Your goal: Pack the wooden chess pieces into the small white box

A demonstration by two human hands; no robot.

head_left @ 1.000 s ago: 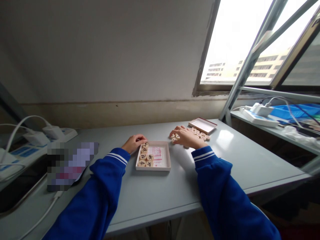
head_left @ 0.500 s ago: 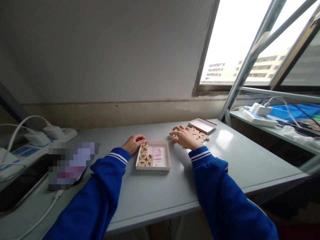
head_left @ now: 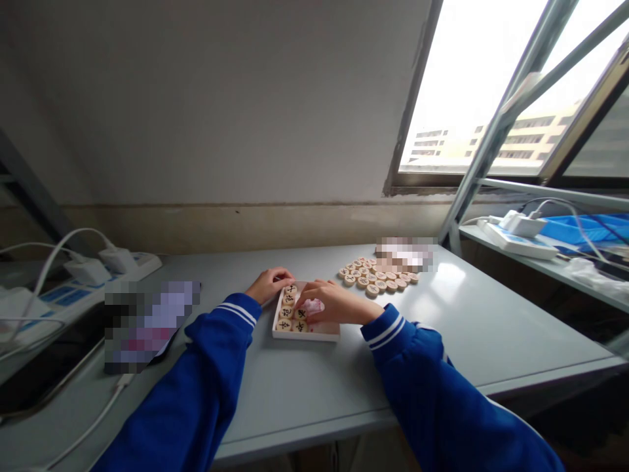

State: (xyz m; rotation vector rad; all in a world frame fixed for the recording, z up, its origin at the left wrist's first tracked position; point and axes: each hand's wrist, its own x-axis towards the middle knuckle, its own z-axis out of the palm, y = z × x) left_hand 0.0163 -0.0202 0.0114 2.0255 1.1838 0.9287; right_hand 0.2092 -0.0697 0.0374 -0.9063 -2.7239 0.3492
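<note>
A shallow white box (head_left: 307,335) sits on the grey table, with several round wooden pieces marked with black characters (head_left: 284,324) along its left side. My left hand (head_left: 270,284) rests at the box's back left corner, fingers closed on its edge. Over the box is my right hand (head_left: 327,302), its fingers bent down beside the pieces; whatever lies between the fingertips is hidden. To the right of the box, several more round pieces (head_left: 372,289) lie flat in a loose group.
A blurred box lid (head_left: 405,252) lies behind the loose pieces. On the left are a phone (head_left: 157,328) with a cable and a power strip (head_left: 142,263) with chargers. A side shelf (head_left: 584,262) at the right holds another power strip and a blue tray.
My right hand has moved left from the loose pieces to over the box, uncovering the group. My left hand stays at the box corner. The view has shifted slightly.
</note>
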